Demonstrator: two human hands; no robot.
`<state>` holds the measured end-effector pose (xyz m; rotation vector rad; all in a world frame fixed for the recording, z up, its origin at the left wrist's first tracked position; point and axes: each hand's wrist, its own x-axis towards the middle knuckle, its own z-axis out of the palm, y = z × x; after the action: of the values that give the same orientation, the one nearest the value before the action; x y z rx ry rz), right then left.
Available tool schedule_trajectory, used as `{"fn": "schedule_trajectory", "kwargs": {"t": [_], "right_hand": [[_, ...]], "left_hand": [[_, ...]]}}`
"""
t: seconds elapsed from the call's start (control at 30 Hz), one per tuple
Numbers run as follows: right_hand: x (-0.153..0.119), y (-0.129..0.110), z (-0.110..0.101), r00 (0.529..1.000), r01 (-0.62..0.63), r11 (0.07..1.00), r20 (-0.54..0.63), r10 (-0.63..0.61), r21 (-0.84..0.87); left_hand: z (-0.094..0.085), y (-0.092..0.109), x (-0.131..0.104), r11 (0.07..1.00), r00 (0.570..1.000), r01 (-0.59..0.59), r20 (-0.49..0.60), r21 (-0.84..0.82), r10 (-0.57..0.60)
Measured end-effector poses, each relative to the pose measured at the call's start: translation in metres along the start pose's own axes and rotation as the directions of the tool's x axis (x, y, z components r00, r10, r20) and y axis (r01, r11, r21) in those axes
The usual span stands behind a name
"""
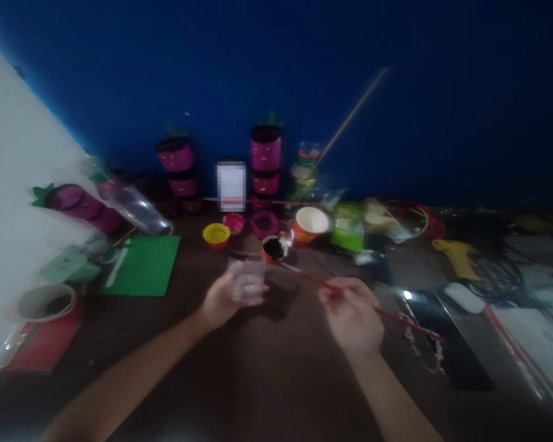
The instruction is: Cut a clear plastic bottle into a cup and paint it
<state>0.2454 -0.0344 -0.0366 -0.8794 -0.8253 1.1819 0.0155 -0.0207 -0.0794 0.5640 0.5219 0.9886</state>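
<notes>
My left hand is wrapped round a clear plastic cup with a dark band at its rim, near the middle of the table. Pinched in my right hand is a long red paintbrush, its tip pointing left at a small cup of black paint. Blur hides whether the tip touches that cup. Behind the hands sit a yellow paint cup, a pink paint cup and a magenta ring. A white-lined paper cup stands to their right.
Purple decorated bottles stand by the blue wall. A green sheet and a red cup are at left. On the right lie a phone, a white mouse and a yellow glue gun.
</notes>
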Motion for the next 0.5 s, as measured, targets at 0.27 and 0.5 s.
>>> {"fn": "schedule_trajectory", "kwargs": {"t": [0.27,0.5], "right_hand": [[0.000,0.004,0.002,0.994,-0.103,0.993,-0.025,0.102,-0.049],[-0.004,0.006,0.005,0.986,-0.161,0.985,-0.060,0.157,-0.070]], "left_hand": [[0.000,-0.008,0.001,0.994,0.997,-0.081,-0.010,0.070,0.082],[0.000,-0.013,0.002,0.984,0.990,-0.136,-0.012,0.115,0.138]]}}
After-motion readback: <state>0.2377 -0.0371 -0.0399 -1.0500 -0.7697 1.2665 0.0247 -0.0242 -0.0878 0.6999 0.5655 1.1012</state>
